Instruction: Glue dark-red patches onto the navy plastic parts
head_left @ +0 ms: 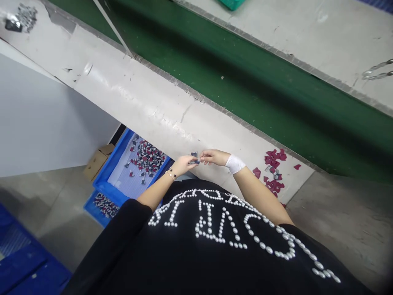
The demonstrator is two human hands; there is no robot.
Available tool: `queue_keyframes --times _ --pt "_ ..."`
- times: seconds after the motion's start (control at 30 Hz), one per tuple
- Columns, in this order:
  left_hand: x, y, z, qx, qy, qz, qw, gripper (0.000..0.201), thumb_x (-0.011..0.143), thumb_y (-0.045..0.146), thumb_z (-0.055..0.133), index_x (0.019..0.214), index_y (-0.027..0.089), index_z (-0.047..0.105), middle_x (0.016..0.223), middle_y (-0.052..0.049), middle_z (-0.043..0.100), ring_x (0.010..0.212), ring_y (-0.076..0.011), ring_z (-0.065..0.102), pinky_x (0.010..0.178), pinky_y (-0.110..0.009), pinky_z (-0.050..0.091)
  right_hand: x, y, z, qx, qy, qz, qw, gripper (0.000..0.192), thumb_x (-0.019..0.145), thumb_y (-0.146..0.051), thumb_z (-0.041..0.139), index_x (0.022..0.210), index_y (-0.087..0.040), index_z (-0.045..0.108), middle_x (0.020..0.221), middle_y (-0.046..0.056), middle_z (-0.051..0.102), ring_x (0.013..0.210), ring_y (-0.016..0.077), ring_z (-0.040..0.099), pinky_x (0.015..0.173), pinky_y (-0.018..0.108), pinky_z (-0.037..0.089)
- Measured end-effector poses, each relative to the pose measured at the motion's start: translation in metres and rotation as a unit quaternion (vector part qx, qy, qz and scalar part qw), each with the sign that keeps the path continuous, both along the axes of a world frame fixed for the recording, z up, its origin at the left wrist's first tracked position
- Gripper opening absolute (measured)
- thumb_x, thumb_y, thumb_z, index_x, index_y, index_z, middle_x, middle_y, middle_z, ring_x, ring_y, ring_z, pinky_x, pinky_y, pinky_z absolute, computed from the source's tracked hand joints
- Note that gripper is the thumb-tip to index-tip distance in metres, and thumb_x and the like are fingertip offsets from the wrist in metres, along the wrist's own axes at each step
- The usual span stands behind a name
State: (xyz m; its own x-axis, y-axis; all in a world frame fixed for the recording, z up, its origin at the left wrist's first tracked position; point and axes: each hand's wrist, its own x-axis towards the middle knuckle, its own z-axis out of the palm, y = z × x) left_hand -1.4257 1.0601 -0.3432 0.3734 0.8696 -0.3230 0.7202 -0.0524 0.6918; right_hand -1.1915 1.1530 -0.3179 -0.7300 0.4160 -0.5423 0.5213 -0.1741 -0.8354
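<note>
My left hand [183,164], with a bracelet at the wrist, is closed on a small dark grey part [194,158] above the near edge of the white bench. Close against it from the right comes my right hand [216,157], a white band [235,164] round its wrist. Its thumb and fingers are pinched together at the part's right side; whatever they hold is too small to make out. Beyond the right forearm lies a loose pile of dark red pieces [273,157], with a few grey and metallic ones among them.
On my left, a blue tray [102,174] holds many red-and-grey parts, above a second blue tray [89,205]. A cardboard box [98,162] stands beside them. A green conveyor belt [221,73] runs behind the bench [147,102]. Small metal pieces [27,16] lie far left.
</note>
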Motion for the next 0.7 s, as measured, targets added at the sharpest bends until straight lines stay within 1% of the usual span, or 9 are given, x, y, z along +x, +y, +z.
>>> queue_keyframes --times 0.1,0.23,0.33,0.4,0.5,0.57,0.6,0.63,0.7 --pt "-0.044 -0.034 -0.004 -0.003 0.071 0.115 0.991 0.027 0.101 0.039 0.065 0.116 0.016 0.068 0.116 -0.008 0.071 0.102 -0.0202 0.07 0.092 -0.042 0.06 0.012 0.002 -0.01 -0.012 -0.036 -0.031 0.999 0.026 0.104 -0.037 0.065 0.113 -0.013 0.066 0.104 0.005 0.068 0.088 0.0167 0.068 0.08 0.034 0.061" --pt "-0.124 -0.066 -0.011 -0.01 0.163 0.262 0.951 0.03 0.1 0.037 0.065 0.122 0.016 0.066 0.123 -0.01 0.068 0.107 -0.0223 0.068 0.094 -0.044 0.06 0.052 0.0 -0.017 -0.032 -0.117 -0.059 0.991 0.022 0.104 -0.034 0.064 0.106 -0.013 0.067 0.098 0.004 0.068 0.083 0.0148 0.067 0.076 0.031 0.06" --pt "-0.167 -0.07 -0.017 -0.007 0.189 0.326 0.926 0.035 0.1 0.038 0.066 0.127 0.016 0.063 0.126 -0.01 0.067 0.109 -0.0236 0.068 0.093 -0.045 0.06 0.077 -0.01 -0.01 -0.043 -0.164 -0.062 0.984 0.022 0.106 -0.035 0.062 0.106 -0.014 0.067 0.099 0.004 0.068 0.084 0.0145 0.067 0.076 0.03 0.06" --pt "-0.178 -0.063 -0.025 0.004 0.198 0.356 0.913 0.037 0.099 0.038 0.066 0.129 0.016 0.062 0.13 -0.011 0.065 0.112 -0.0248 0.067 0.095 -0.047 0.06 0.087 -0.019 -0.005 -0.051 -0.191 -0.06 0.978 0.022 0.106 -0.036 0.061 0.107 -0.014 0.067 0.1 0.004 0.068 0.083 0.0143 0.066 0.076 0.03 0.06" --pt "-0.165 -0.043 -0.04 0.026 0.212 0.369 0.904 0.039 0.099 0.037 0.066 0.132 0.017 0.061 0.136 -0.012 0.062 0.119 -0.0269 0.064 0.1 -0.05 0.057 0.096 -0.029 -0.001 -0.06 -0.235 -0.058 0.968 0.021 0.105 -0.036 0.062 0.106 -0.015 0.067 0.1 0.005 0.068 0.083 0.0143 0.066 0.077 0.03 0.06" --pt "-0.139 -0.026 -0.048 0.039 0.202 0.337 0.919 0.037 0.099 0.038 0.066 0.129 0.017 0.063 0.136 -0.012 0.062 0.122 -0.0277 0.063 0.104 -0.052 0.055 0.099 -0.032 0.003 -0.059 -0.265 -0.062 0.961 0.02 0.106 -0.035 0.061 0.104 -0.016 0.068 0.1 0.006 0.069 0.083 0.0142 0.065 0.077 0.029 0.059" --pt "-0.122 -0.016 -0.048 0.049 0.187 0.308 0.932 0.035 0.098 0.038 0.067 0.125 0.016 0.065 0.134 -0.011 0.064 0.122 -0.0274 0.063 0.104 -0.052 0.054 0.1 -0.033 0.008 -0.054 -0.277 -0.066 0.957 0.019 0.106 -0.035 0.061 0.104 -0.017 0.068 0.1 0.006 0.069 0.083 0.0142 0.065 0.076 0.029 0.059" --pt "-0.104 -0.006 -0.045 0.064 0.168 0.275 0.945 0.032 0.098 0.038 0.068 0.121 0.016 0.066 0.129 -0.01 0.066 0.12 -0.0267 0.063 0.104 -0.052 0.054 0.101 -0.033 0.016 -0.046 -0.287 -0.074 0.954 0.019 0.106 -0.034 0.061 0.104 -0.017 0.068 0.099 0.006 0.069 0.083 0.0143 0.065 0.076 0.029 0.059" --pt "-0.068 0.019 -0.025 0.119 0.121 0.214 0.962 0.025 0.096 0.037 0.069 0.109 0.016 0.07 0.116 -0.008 0.071 0.111 -0.0243 0.066 0.101 -0.048 0.054 0.102 -0.031 0.042 -0.016 -0.295 -0.098 0.95 0.02 0.105 -0.034 0.063 0.104 -0.014 0.067 0.096 0.004 0.069 0.083 0.0151 0.067 0.077 0.031 0.059"
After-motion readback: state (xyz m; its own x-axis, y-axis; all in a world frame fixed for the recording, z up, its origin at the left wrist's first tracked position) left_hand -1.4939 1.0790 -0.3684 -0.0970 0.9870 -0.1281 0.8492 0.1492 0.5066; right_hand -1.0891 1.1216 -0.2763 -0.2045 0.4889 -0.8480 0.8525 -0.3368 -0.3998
